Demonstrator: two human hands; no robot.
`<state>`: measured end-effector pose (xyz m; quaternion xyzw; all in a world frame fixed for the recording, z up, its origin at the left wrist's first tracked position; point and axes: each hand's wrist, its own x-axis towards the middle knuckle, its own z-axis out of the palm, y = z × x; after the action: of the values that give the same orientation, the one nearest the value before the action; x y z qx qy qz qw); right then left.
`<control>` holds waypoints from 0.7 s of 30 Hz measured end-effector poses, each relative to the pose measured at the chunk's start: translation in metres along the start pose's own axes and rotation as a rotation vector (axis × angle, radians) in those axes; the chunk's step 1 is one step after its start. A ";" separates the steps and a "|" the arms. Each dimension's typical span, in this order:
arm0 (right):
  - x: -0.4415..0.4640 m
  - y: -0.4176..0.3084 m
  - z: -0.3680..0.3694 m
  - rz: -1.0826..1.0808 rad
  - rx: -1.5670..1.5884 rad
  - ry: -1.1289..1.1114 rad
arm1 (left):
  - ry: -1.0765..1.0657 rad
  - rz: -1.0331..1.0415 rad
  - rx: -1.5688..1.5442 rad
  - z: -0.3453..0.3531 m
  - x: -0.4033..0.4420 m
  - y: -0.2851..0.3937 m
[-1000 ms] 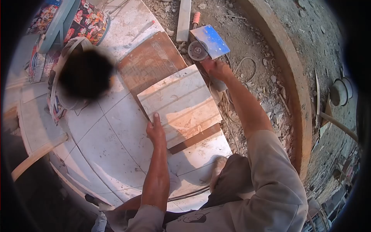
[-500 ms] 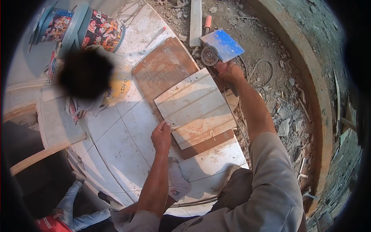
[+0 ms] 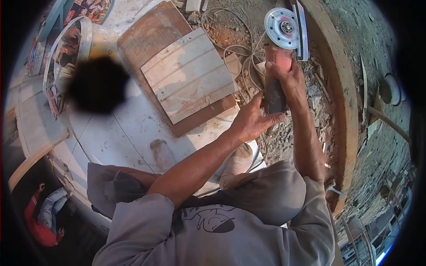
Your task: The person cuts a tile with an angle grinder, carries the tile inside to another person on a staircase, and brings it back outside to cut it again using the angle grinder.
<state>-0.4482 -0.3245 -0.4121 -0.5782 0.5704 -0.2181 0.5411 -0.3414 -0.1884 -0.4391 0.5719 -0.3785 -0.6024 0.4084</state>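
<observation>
My right hand is wrapped round the red and black body of an angle grinder, whose round metal disc faces up. Beside the disc stands a blue and silver plate, seen nearly edge-on. My left hand has its thumb and fingers apart near the lower end of the grinder; whether it touches the body is unclear. To the left, a pale tile with parallel stripes lies on a brown board, with nobody's hand on it.
White floor tiles lie left of my feet. A looped cable and rubble are beyond the board. A curved concrete edge runs along the right. At upper left stands a yellow bucket; a person in red is at lower left.
My left hand has let go of the striped tile and moved right to the grinder. My right hand has lifted the grinder and turned it, disc up. The view has shifted.
</observation>
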 end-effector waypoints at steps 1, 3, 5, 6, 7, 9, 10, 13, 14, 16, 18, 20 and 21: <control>-0.013 0.001 -0.003 0.016 0.083 0.068 | -0.056 0.094 -0.070 0.011 0.002 0.018; -0.043 0.001 -0.010 0.028 0.149 0.135 | -0.077 0.184 -0.158 0.024 0.004 0.012; -0.062 -0.004 -0.014 0.021 0.252 0.278 | -0.122 0.152 -0.024 0.024 -0.001 0.017; -0.071 -0.004 -0.016 0.017 0.391 0.267 | -0.179 0.112 -0.003 0.018 -0.005 0.025; -0.080 -0.009 -0.017 -0.081 0.458 0.239 | -0.169 0.123 -0.008 0.015 -0.007 0.031; -0.077 0.031 -0.016 -0.069 1.048 -0.194 | -0.352 0.196 -0.391 0.009 -0.012 0.040; -0.078 0.032 -0.009 -0.084 1.037 -0.208 | -0.477 0.079 -0.476 0.003 -0.016 0.042; -0.082 0.038 0.007 0.024 1.023 -0.156 | -0.572 -0.076 -0.469 -0.019 -0.015 0.029; -0.080 0.044 0.006 0.056 0.891 -0.130 | -0.581 -0.147 -0.437 -0.022 -0.013 0.022; -0.080 0.035 0.011 0.077 0.628 -0.021 | -0.402 -0.080 -0.217 -0.026 -0.018 0.012; -0.081 0.028 0.022 0.023 0.533 0.127 | -0.182 0.076 -0.025 -0.016 -0.021 0.006; -0.083 0.014 0.020 -0.006 0.273 0.296 | -0.160 0.064 0.017 -0.008 -0.018 0.006; -0.081 0.018 0.019 -0.008 0.277 0.299 | -0.145 0.037 0.052 -0.007 -0.020 0.012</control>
<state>-0.4599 -0.2404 -0.4037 -0.4618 0.6066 -0.3799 0.5239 -0.3336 -0.1746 -0.4205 0.5299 -0.4334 -0.6245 0.3760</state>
